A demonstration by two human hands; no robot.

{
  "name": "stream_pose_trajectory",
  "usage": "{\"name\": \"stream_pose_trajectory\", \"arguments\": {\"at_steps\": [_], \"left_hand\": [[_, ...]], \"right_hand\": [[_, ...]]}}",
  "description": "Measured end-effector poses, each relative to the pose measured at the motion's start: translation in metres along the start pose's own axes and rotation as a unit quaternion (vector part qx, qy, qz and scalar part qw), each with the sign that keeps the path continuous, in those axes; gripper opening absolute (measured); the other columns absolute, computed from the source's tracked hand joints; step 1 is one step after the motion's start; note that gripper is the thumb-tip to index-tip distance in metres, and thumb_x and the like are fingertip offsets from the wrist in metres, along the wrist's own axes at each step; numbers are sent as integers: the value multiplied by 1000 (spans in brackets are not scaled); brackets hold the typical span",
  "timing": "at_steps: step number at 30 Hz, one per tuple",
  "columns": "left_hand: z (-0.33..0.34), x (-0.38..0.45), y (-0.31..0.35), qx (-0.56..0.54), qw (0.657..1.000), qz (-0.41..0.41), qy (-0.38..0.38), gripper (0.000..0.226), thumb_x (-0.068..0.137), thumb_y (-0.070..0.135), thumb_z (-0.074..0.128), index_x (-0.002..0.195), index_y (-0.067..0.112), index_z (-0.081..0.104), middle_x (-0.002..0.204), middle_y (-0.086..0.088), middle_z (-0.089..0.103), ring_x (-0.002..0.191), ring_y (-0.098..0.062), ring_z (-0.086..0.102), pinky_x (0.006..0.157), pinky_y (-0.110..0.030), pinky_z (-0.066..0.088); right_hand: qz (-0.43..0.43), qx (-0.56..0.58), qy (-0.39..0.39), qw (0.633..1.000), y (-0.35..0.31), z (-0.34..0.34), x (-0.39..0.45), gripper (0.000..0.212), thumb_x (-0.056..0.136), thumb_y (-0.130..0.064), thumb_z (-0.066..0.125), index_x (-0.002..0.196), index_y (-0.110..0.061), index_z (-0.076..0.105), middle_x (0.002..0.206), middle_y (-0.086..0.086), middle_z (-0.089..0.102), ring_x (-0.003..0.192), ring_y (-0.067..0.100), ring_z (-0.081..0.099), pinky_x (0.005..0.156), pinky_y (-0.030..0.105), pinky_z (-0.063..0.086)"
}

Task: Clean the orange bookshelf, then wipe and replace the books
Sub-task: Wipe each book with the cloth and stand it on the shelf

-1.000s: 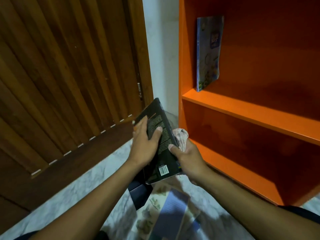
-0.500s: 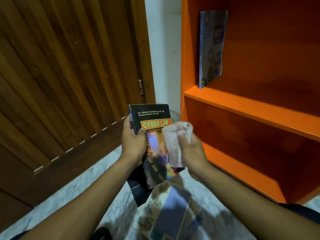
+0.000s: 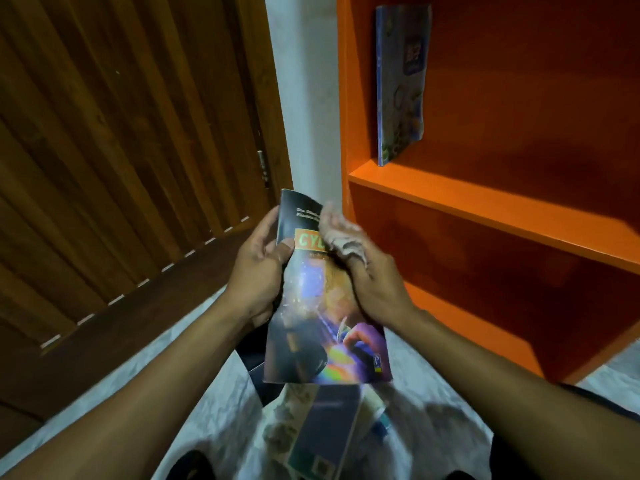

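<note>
Flipped from back cover to front, the book (image 3: 311,306) now faces up while the cloth (image 3: 341,233) rubs its upper half.

Left hand (image 3: 258,271) curls round the spine edge, steadying it against the wiping. Right hand (image 3: 367,275) presses the bunched cloth under its fingers. One book (image 3: 400,84) already stands on the orange bookshelf (image 3: 485,216); others wait on the floor (image 3: 322,434).

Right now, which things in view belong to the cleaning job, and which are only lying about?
Belong to the job:
- orange bookshelf
- dark book, gripped by the left hand
- cloth, pressed on its cover by the right hand
- blue book standing on the shelf
- books on the floor

Only lying about:
- wooden door
- white wall
</note>
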State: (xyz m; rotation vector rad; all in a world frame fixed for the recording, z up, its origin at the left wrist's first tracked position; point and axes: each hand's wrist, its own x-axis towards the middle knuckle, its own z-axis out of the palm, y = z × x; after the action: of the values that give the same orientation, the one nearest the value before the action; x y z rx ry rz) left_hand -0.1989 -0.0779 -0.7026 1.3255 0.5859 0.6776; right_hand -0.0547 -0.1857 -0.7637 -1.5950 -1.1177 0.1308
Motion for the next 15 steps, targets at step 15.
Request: {"name": "stream_pose_trajectory", "arguments": {"at_steps": [15], "left_hand": [[-60, 10, 22, -12, 976, 11, 216, 25, 106, 21, 41, 127, 30, 52, 115, -7, 69, 100, -23, 71, 83, -46, 59]], "right_hand": [[51, 151, -164, 973, -9, 23, -44, 25, 104, -19, 45, 113, -12, 67, 101, -14, 72, 95, 1, 67, 84, 21, 49]]}}
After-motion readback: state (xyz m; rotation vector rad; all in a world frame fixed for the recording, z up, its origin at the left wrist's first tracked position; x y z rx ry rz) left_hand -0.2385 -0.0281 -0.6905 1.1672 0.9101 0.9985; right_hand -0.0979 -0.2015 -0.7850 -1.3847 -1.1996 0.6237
